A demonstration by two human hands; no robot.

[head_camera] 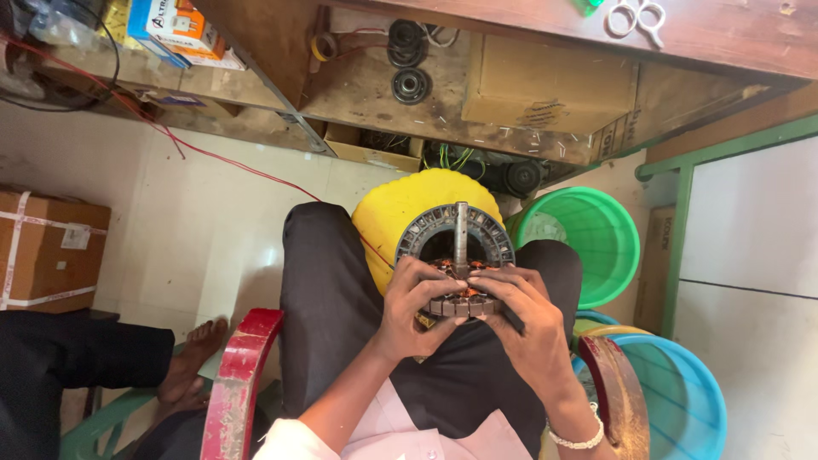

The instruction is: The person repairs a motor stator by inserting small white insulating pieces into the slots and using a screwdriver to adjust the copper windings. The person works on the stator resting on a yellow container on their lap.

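Observation:
A round grey motor stator [456, 247] with a steel shaft through its middle and copper windings rests over my lap. My left hand [415, 311] grips its near left rim, fingers curled onto the windings. On the near right rim sits my right hand [526, 324], fingers pressing the slotted edge. A thin red wire [213, 153] runs from the stator area up to the far left across the floor. My dark trousers [341, 298] lie under the stator.
A yellow tub [396, 209], a green bucket [596, 238] and a blue bucket [682, 400] stand around my knees. Red chair arms [239, 383] flank me. A workbench with bearings [411, 85], boxes and scissors [637, 17] lies ahead. Another person's bare foot [192, 358] is at left.

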